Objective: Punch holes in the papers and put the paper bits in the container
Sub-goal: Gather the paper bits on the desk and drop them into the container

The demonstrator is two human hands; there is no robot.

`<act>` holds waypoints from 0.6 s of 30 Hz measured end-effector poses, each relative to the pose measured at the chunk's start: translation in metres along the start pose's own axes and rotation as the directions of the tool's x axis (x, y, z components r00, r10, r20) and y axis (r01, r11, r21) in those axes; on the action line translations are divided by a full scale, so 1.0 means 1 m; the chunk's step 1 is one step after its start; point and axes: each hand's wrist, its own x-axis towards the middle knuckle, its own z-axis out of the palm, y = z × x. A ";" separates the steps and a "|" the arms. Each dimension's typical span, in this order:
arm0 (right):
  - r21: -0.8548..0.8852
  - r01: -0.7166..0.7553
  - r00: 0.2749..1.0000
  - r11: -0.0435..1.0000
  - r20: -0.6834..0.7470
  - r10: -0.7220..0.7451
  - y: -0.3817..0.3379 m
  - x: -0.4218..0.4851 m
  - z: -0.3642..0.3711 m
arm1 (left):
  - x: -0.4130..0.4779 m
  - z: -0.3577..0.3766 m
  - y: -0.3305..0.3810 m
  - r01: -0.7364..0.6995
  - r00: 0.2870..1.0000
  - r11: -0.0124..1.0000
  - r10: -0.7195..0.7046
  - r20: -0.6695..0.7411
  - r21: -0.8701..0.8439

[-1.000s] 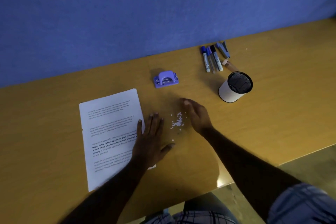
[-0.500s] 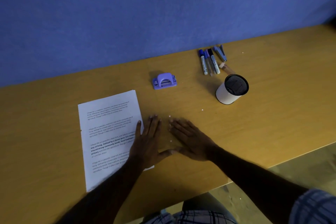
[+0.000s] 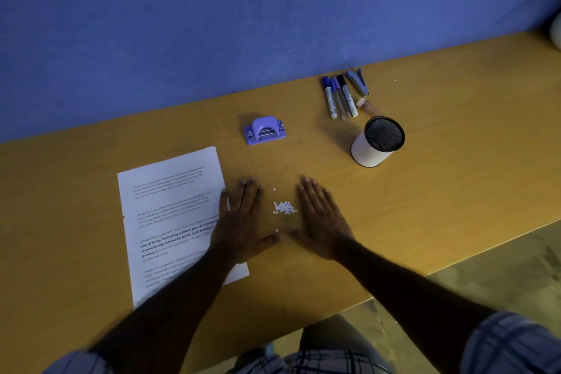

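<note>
- Left hand (image 3: 243, 222) and right hand (image 3: 320, 222) are lying flat, fingers straight, flanking the paper bits (image 3: 284, 207).
- Left forearm is covering the papers' (image 3: 170, 215) lower right corner.
- Container (image 3: 376, 143) is standing well apart.

Dim out here, with a cool bluish cast over everything. The tabletop (image 3: 455, 191) glows dull amber and lifts a touch toward 3 o'clock. The paper (image 3: 170, 191) is the lightest patch. The hole punch (image 3: 264, 130) throws a soft shadow toward 11 o'clock. The forearms (image 3: 409, 291) read almost black. Fine print is soft, the sleeves (image 3: 516, 349) at 6 o'clock are smeared, and the tabletop's far edge is slightly bowed.
</note>
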 end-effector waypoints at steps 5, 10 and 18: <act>0.043 0.146 0.989 0.988 -0.001 -0.146 -0.006 -0.010 0.004 | 0.004 -0.002 -0.002 -0.040 0.999 0.999 0.040 0.005 -0.028; 0.010 0.323 0.946 0.946 -0.029 -0.323 0.001 -0.020 0.003 | 0.016 -0.005 -0.001 -0.111 0.994 0.994 0.111 0.005 0.003; 0.303 0.330 0.944 0.894 -0.119 -0.308 -0.013 -0.026 -0.011 | 0.016 -0.001 0.004 -0.122 0.992 0.992 0.121 0.024 0.019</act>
